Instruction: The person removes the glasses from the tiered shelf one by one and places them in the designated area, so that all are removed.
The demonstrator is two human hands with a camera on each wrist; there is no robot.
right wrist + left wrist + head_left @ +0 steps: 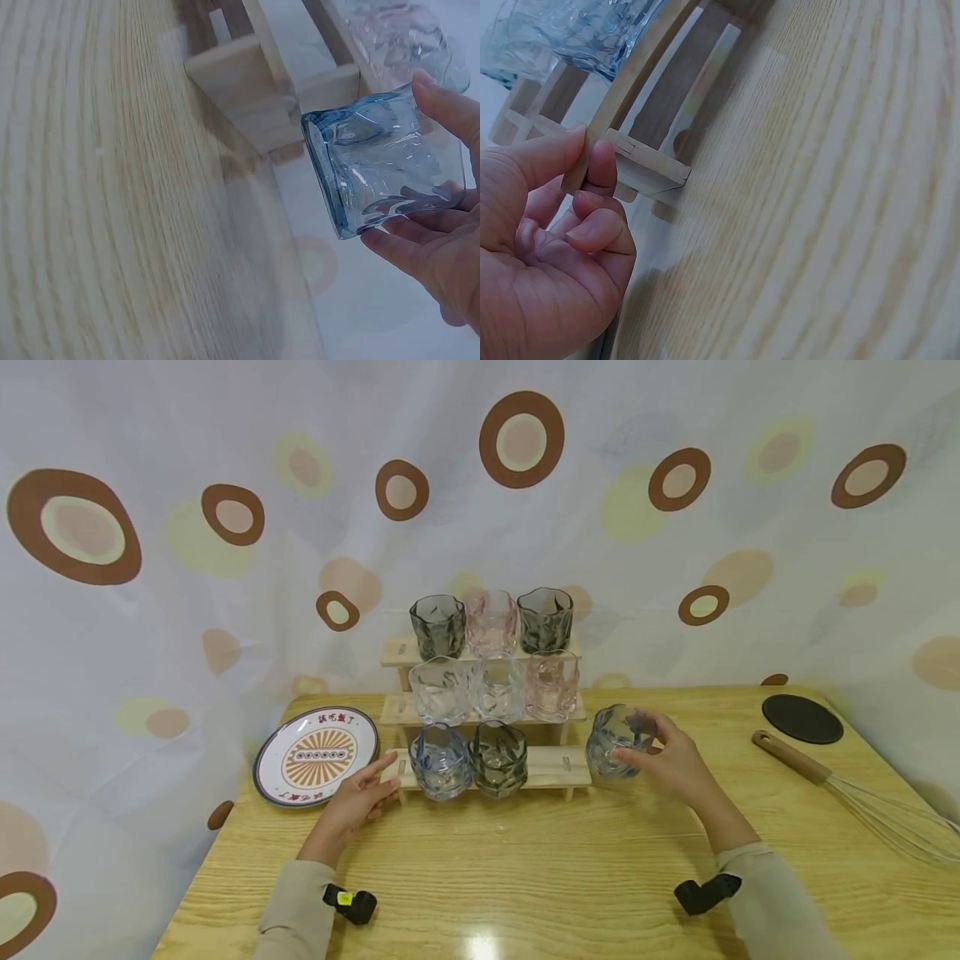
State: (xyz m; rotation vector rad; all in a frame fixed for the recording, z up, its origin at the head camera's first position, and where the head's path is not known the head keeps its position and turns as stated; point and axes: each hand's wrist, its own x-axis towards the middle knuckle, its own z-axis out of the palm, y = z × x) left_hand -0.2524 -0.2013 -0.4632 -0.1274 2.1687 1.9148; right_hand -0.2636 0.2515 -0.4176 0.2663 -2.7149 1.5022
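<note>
My right hand (671,760) holds a bluish wavy glass (382,161) between thumb and fingers, just off the right end of the rack's lowest tier. With thumb and forefinger, my left hand (551,240) pinches the left end of that tier of the wooden three-step rack (555,766). On the lowest step stand a blue glass (441,768) and a dark grey glass (498,764), with bare wood to their right. Two clear glasses (440,691) and a pink glass (552,689) fill the middle step. Up top, another pink glass (491,622) sits between two grey glasses (545,620).
A patterned plate (270,768) lies left of the rack, close to my left hand. At the right are a whisk (798,758) with a brown handle and a round black mat (802,718). Behind the wooden table (495,868) hangs a circle-patterned cloth (450,543).
</note>
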